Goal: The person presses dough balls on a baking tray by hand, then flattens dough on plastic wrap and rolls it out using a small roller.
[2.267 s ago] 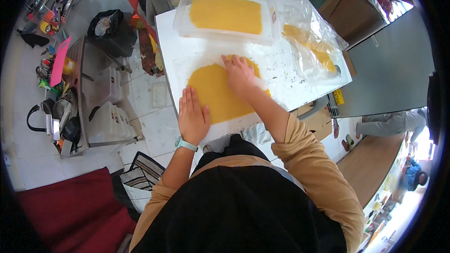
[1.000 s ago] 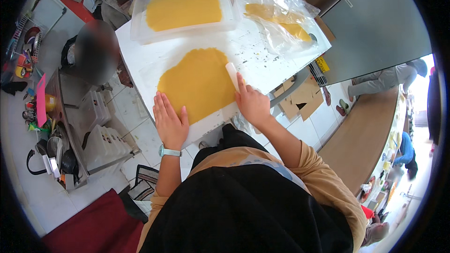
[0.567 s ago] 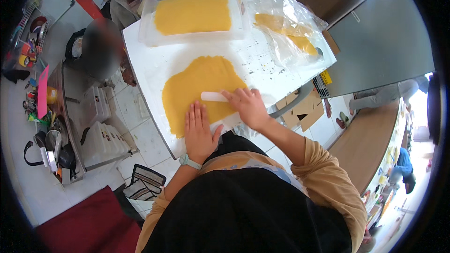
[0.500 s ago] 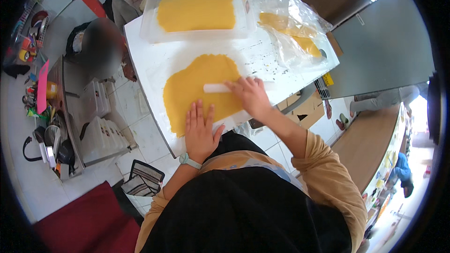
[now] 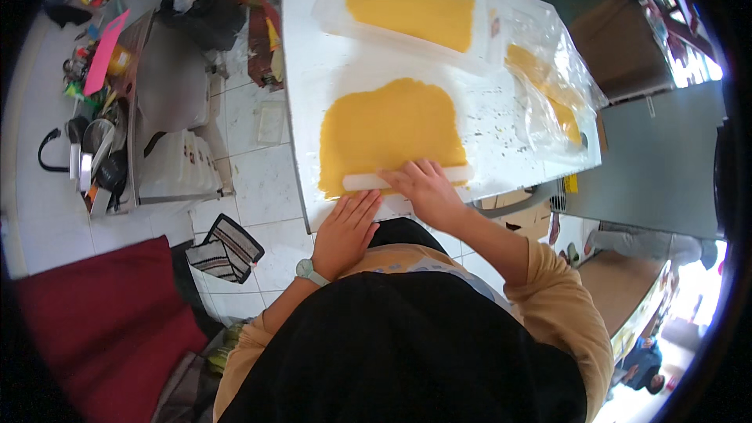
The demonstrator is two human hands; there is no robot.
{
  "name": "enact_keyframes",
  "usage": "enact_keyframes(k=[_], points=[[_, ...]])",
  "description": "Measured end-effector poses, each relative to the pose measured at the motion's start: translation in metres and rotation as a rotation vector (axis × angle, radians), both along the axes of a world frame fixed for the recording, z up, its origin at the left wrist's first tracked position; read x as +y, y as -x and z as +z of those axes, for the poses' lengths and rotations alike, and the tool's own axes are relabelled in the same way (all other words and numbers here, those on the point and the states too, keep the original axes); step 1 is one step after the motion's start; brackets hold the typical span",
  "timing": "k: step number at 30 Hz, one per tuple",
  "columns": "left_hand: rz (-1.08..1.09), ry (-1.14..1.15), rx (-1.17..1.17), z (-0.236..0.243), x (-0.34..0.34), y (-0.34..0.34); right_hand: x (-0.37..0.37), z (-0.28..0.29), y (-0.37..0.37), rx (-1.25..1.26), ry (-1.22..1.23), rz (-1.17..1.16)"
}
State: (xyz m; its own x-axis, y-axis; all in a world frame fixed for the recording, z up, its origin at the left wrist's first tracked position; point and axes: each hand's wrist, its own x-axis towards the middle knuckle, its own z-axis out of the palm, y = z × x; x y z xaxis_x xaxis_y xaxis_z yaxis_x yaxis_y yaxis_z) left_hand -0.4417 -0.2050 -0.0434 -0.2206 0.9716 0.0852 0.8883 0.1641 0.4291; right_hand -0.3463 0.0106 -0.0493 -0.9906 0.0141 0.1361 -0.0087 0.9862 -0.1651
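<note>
A flat sheet of yellow dough (image 5: 392, 125) with uneven edges lies on the white tabletop (image 5: 313, 63) before me. Across its near edge rests a pale rolling pin (image 5: 362, 181), lying roughly sideways. My right hand (image 5: 427, 196) is closed over the pin's middle, fingers bent on top of it. My left hand (image 5: 347, 229) lies flat at the table's near edge, fingers stretched and close together, their tips by the pin's left part. It holds nothing. A pale watch (image 5: 305, 269) is on the left wrist.
At the table's far side stands a clear plastic container (image 5: 333, 12) with a yellow dough sheet (image 5: 411, 4) inside. To its right lies a clear plastic bag (image 5: 540, 121) with yellow pieces. Left of the table, a metal rack (image 5: 139, 149) holds plastic boxes; a striped mat (image 5: 227, 249) lies on the floor.
The rolling pin and my right hand have come from the dough's middle to its near edge. My left hand has slid off the dough toward me. The whole view has shifted.
</note>
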Motion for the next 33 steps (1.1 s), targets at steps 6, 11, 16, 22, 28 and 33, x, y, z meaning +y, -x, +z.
enact_keyframes(k=[6,11,16,22,28,33], points=[[0.174,-0.118,0.029,0.001,-0.029,0.023,0.039,0.016,0.074,0.083,0.063,-0.329],[0.286,-0.334,-0.041,-0.008,-0.054,0.044,-0.002,0.018,0.084,-0.05,0.164,-0.029],[0.505,-0.546,-0.254,0.014,-0.025,0.073,-0.016,0.029,0.082,-0.09,0.231,0.323],[0.3,-0.165,-0.198,-0.002,0.012,0.08,-0.003,0.043,0.084,-0.19,0.186,0.562],[0.319,-0.035,0.129,-0.006,0.013,0.069,0.034,0.033,0.053,-0.179,0.138,0.619],[0.297,0.008,0.144,-0.001,0.018,0.066,0.063,0.031,0.022,-0.094,0.093,0.614]])
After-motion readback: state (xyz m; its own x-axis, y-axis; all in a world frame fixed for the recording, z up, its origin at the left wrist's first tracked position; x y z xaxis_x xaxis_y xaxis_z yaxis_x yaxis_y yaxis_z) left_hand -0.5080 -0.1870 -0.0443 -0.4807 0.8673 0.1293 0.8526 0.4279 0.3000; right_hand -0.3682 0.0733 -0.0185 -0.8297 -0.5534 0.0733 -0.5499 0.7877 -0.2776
